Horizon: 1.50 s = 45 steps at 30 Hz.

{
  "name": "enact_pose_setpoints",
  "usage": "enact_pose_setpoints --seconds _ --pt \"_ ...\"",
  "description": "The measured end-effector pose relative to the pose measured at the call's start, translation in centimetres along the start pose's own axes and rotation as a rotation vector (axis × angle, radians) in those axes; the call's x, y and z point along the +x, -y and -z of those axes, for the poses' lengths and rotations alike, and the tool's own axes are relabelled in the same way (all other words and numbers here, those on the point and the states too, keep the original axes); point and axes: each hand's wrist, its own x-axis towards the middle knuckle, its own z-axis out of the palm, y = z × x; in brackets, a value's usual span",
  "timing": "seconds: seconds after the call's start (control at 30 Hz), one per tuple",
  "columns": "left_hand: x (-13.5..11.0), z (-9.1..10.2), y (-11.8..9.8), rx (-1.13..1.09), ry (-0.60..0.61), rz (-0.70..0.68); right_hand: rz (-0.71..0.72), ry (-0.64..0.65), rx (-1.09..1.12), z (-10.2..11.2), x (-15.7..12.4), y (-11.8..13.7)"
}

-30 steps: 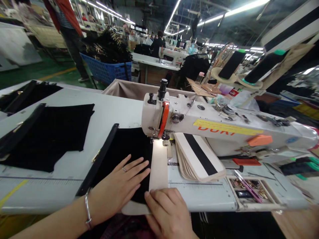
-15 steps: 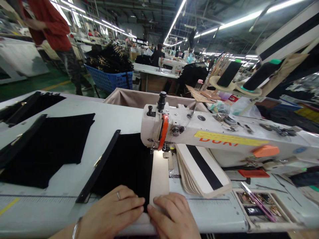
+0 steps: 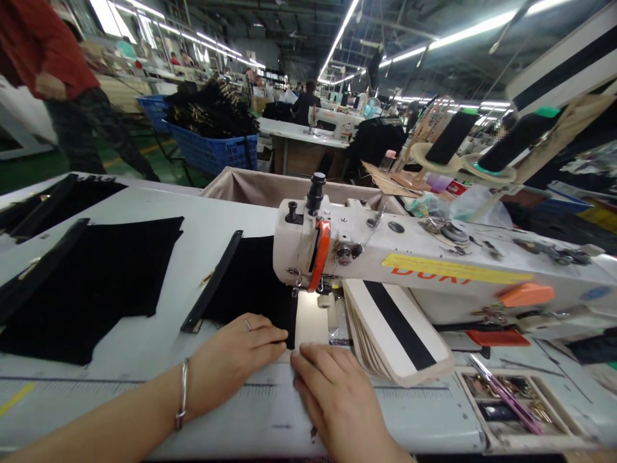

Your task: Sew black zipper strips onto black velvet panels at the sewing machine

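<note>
A black fabric panel (image 3: 250, 283) lies flat on the sewing table, with a dark strip (image 3: 214, 283) bearing a gold-coloured metal piece along its left edge. My left hand (image 3: 236, 354) presses on its near right corner, fingers stretched out. Beside it, my right hand (image 3: 340, 399) rests on the near end of a cream-coloured piece (image 3: 312, 325), its fingers extended and lying flat. The panel's right edge meets this cream piece under the head of the sewing machine (image 3: 424, 257). The machine's needle area is partly hidden.
More black panels (image 3: 116, 276) lie to the left. A stack of cream pieces with a black stripe (image 3: 395, 328) sits under the machine arm. At right, a small tray (image 3: 525, 405) holds scissors (image 3: 506, 392). A person in a red top (image 3: 53, 58) stands beyond the table.
Both hands have moved forward, away from the table's front edge, and the black panel and cream piece have slid further under the machine head. The person in red has shifted left.
</note>
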Motion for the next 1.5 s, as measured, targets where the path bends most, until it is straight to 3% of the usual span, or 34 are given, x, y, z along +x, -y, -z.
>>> enact_pose_setpoints --seconds 0.33,0.57,0.9,1.2,1.33,1.5 --pt "2.2 -0.5 3.8 0.033 0.065 0.048 -0.132 0.092 -0.024 -0.5 2.8 -1.3" --pt "4.0 -0.9 6.0 0.049 0.026 0.065 -0.155 0.1 -0.055 -1.2 4.7 -2.4" --pt "5.1 -0.9 6.3 0.138 0.018 0.121 -0.191 0.123 -0.108 -1.6 5.6 -3.0" --pt "5.2 -0.7 6.2 0.069 -0.001 0.158 -0.207 0.098 -0.123 -1.7 5.6 -2.5" --pt "4.9 -1.1 6.3 -0.054 0.006 0.173 -0.181 0.059 -0.13 -2.0 5.1 -2.4" --pt "4.5 -1.5 6.7 -0.008 0.054 0.161 -0.082 -0.034 -0.183 -3.7 4.3 -3.6"
